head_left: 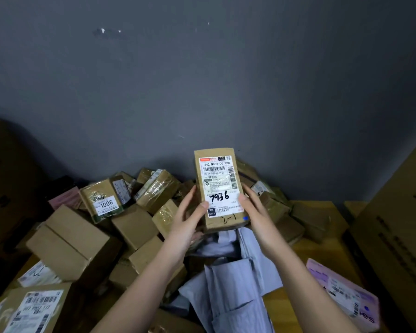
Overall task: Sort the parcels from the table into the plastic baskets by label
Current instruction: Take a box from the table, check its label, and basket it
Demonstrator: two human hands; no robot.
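Note:
I hold a small brown cardboard parcel (217,186) upright above the pile, its white label facing me with "7936" handwritten on it and "2-1" below. My left hand (190,218) grips its lower left edge, thumb on the label. My right hand (256,212) grips the lower right edge, thumb on the label's side. Beneath lies a heap of brown parcels (139,207) on the wooden table (322,248), one marked "1006" (105,200). No plastic basket is in view.
A grey-blue plastic mailer (231,280) lies under my forearms. A pink labelled pouch (344,294) sits at the right front. Large cartons stand at the far left (7,179) and far right (399,224). A dark grey wall (202,80) closes the back.

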